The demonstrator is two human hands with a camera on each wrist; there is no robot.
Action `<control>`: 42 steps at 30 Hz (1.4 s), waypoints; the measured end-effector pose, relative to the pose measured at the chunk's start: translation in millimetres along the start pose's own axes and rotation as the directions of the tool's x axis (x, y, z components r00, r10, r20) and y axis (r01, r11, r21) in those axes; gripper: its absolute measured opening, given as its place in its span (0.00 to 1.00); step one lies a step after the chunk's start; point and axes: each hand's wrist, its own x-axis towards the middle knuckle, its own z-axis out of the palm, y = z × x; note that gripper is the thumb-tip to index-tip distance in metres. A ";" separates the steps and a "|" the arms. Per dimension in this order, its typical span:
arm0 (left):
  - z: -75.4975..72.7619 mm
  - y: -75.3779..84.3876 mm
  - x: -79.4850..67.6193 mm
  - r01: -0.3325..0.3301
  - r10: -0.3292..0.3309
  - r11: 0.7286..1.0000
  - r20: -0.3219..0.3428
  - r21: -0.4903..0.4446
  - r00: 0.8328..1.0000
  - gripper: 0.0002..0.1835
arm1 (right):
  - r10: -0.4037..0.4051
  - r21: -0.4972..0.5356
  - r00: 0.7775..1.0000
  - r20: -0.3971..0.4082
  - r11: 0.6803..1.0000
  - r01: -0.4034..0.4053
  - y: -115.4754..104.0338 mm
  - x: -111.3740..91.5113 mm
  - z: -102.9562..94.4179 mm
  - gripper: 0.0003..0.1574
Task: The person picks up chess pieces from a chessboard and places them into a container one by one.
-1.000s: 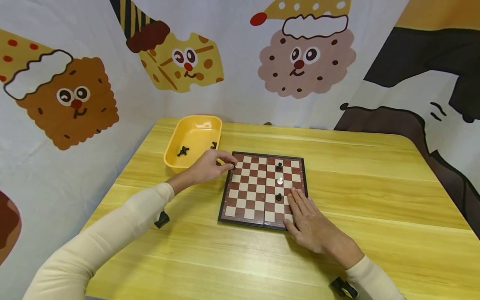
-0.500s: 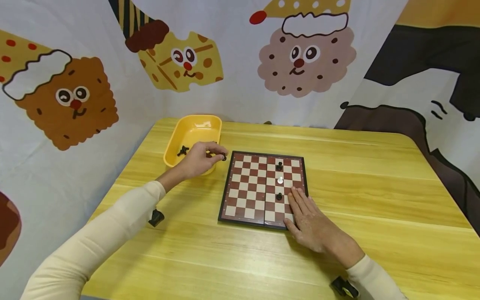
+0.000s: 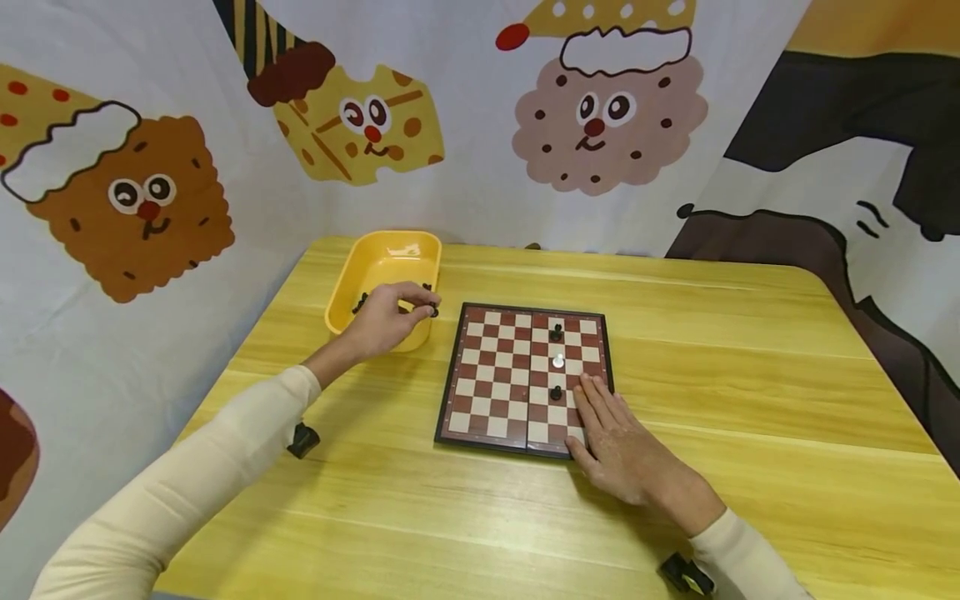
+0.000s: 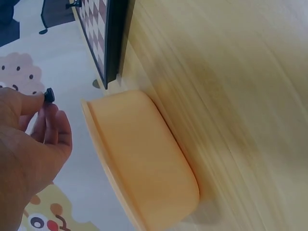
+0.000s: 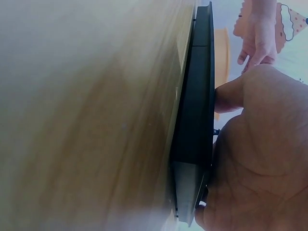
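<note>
The small black chess piece [image 3: 433, 310] is up in the air at the side of the yellow plastic tray [image 3: 412, 240] that faces the chessboard [image 3: 491, 379], pinched between the thumb and fingers of the left hand [image 3: 384, 317]. Which kind of piece it is, I can't tell. Inside the tray I can see a few dark pieces [image 3: 360, 302] lying toward the left wall, partly hidden by that hand, and another dark piece [image 3: 427, 287] by the right wall.

The chessboard lies flat, to the right of the tray and apart from it. On the half farther from the tray, a white piece [image 3: 558, 361] stands between two black ones, the upper black piece [image 3: 556, 333] and the lower black piece [image 3: 556, 392]. The right hand [image 3: 626, 442] grips nothing; its straight fingers rest on the board's edge opposite the tray. Tray and board share a wooden table [image 3: 712, 375], with a cartoon-printed cloth [image 3: 480, 183] hanging behind the tray.
</note>
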 end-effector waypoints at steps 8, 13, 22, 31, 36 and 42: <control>-3.8 -8.6 -2.6 0.033 -0.032 0.999 -0.045 0.032 0.998 0.10 | -0.005 -0.003 1.000 -0.001 1.000 0.005 -0.4 0.2 0.7 0.44; -5.7 -14.2 -4.6 0.032 -0.028 0.998 -0.068 0.055 0.997 0.10 | -0.005 0.001 1.000 -0.007 1.000 0.005 -0.5 0.2 0.8 0.44; -14.8 -14.7 -6.7 0.054 -0.040 0.993 -0.136 0.105 0.990 0.11 | 0.003 -0.009 1.000 0.011 1.000 -0.003 -0.6 1.7 -1.6 0.45; -13.0 -18.0 -8.4 0.028 -0.010 0.997 -0.218 0.079 0.976 0.21 | 0.002 -0.004 1.000 0.011 1.000 -0.002 0.2 0.1 -0.5 0.45; -3.6 -12.9 -10.1 -0.001 0.018 0.997 -0.226 0.073 0.974 0.19 | 0.000 -0.004 1.000 0.007 1.000 0.000 0.7 -0.1 -0.1 0.45; 12.4 1.3 -9.2 -0.122 0.127 0.992 -0.166 0.040 0.978 0.17 | -0.001 -0.010 1.000 0.009 1.000 0.001 1.3 1.8 -1.7 0.45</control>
